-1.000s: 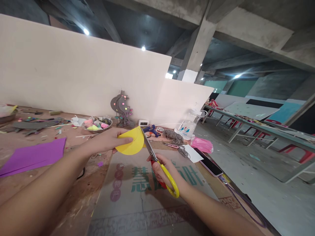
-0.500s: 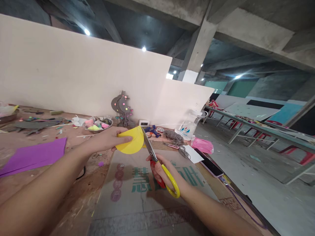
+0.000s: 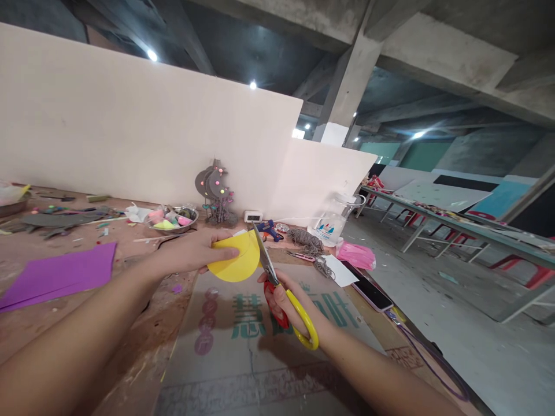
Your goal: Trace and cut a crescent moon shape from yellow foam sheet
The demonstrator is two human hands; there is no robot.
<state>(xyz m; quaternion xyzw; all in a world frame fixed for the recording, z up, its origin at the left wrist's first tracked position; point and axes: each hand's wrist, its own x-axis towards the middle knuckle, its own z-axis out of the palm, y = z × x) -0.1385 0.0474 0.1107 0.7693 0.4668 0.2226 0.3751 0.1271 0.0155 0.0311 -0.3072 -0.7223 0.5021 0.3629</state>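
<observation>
My left hand pinches a rounded piece of yellow paper by its left side, thumb on top. In my right hand is a pair of scissors, one handle yellow and the other red, with the blades pointing up and away from me. The blades stand against the right edge of the yellow paper; whether they bite into it I cannot tell. Both hands are above a printed cardboard sheet on the table.
Purple sheets lie at left, behind them a bowl of coloured clay. At the back are a decorated grey moon figure, a blue glue gun, grey yarn and a clear jug. A phone lies by the right edge.
My left hand has shifted the yellow paper slightly right and toward me, along the scissors. The right hand with the scissors has hardly moved.
</observation>
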